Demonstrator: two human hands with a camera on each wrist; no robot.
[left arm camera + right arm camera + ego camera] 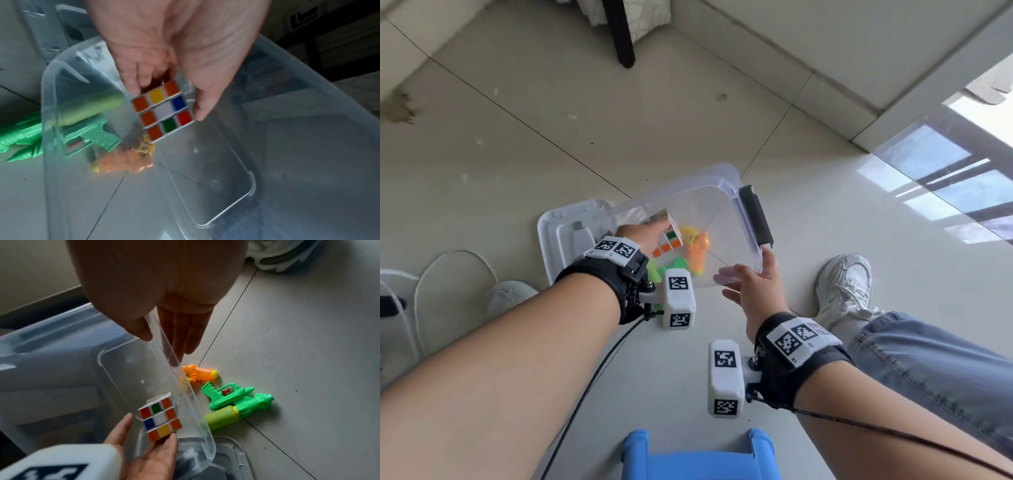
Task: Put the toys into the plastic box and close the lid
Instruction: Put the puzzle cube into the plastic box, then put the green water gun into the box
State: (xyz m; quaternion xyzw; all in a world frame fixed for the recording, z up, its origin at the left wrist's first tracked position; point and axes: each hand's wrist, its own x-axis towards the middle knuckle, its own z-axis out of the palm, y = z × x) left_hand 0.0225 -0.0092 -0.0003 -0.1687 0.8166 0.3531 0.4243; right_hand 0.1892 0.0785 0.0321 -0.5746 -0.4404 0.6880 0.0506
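Observation:
A clear plastic box stands on the tiled floor. My left hand pinches a Rubik's cube between thumb and fingers, low inside the box; the cube shows its mixed face. My right hand pinches the box's near wall, thumb inside and straight fingers outside. An orange water gun and a green water gun lie on the floor just outside that wall. The white lid lies flat to the box's left.
A black latch handle sits on the box's right end. My white shoe and jeans leg are right of the box. A blue stool is at the bottom edge, white cables at left, a black furniture leg beyond.

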